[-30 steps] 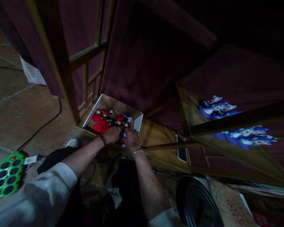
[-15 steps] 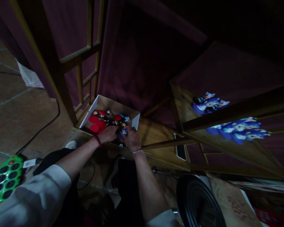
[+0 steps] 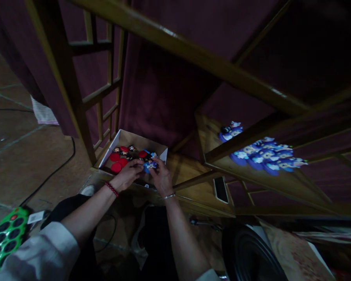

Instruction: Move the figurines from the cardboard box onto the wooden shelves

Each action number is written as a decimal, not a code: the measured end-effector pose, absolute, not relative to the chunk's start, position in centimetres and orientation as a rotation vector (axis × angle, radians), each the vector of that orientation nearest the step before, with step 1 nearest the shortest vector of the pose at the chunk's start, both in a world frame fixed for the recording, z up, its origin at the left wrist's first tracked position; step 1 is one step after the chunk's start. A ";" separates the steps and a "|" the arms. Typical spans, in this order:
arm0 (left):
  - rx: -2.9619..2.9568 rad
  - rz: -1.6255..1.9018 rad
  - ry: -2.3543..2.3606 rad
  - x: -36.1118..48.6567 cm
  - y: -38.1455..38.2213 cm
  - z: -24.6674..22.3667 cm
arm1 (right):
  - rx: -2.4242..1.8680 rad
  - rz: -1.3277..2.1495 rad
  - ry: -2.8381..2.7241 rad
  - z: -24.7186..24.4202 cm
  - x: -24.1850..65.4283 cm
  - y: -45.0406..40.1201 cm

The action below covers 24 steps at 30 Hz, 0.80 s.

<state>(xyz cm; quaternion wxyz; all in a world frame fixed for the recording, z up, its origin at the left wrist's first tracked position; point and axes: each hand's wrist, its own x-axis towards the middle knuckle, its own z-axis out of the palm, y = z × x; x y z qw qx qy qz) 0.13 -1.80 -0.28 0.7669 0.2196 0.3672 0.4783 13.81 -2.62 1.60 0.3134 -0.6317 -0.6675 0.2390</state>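
On the low wooden shelf [image 3: 187, 168], we have the open box [image 3: 144, 142], its walls likely keeping the red discs [image 3: 116, 168] together within our reach. Our right hand [image 3: 163, 180] pinches the blue figure [image 3: 150, 165] over the box's near side, apparently to steady it; our left hand [image 3: 126, 178] is close opposite, but dimness hides whether its fingers grip.

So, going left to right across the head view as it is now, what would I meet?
Green power strip, red bracelet, left hand, blue figure, right hand, white-edged dark slab, larger cluster of blue figures.
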 end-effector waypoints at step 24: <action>0.347 1.217 0.428 3.7 -15.6 12.0 | -1.392 0.628 -1.666 16.0 15.6 -15.2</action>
